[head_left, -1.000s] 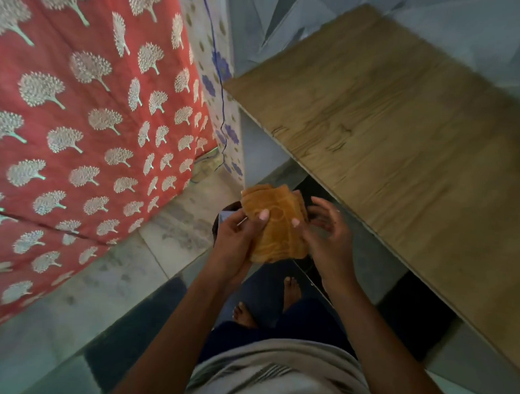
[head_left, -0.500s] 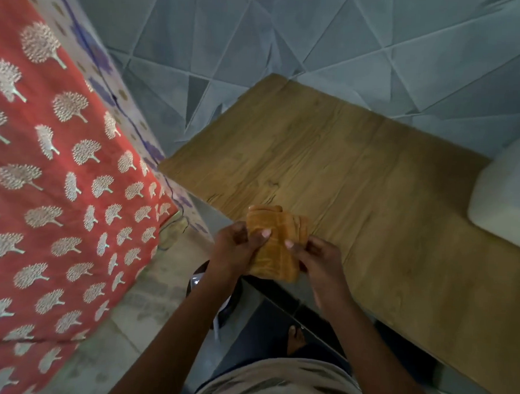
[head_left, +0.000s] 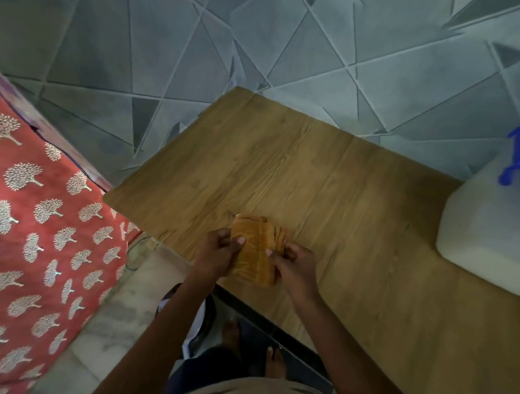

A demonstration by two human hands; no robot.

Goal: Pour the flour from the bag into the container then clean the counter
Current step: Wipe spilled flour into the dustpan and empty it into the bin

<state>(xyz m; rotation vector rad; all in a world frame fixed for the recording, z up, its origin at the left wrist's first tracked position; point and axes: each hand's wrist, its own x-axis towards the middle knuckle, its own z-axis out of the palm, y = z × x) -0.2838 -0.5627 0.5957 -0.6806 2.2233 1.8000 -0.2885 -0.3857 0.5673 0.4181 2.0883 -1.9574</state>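
Together, left hand (head_left: 218, 254) and right hand (head_left: 294, 267) gripping orange cloth (head_left: 255, 255), above counter (head_left: 312, 184)

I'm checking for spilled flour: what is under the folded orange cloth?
The wooden counter lies beneath the folded orange cloth, gripped by the left hand and right hand. The patch directly below is covered, so it cannot be seen.

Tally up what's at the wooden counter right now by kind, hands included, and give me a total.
Hands: 2, left hand and right hand
Orange cloths: 1, folded cloth, gripped by both hands
Containers: 1, white container
Total: 4
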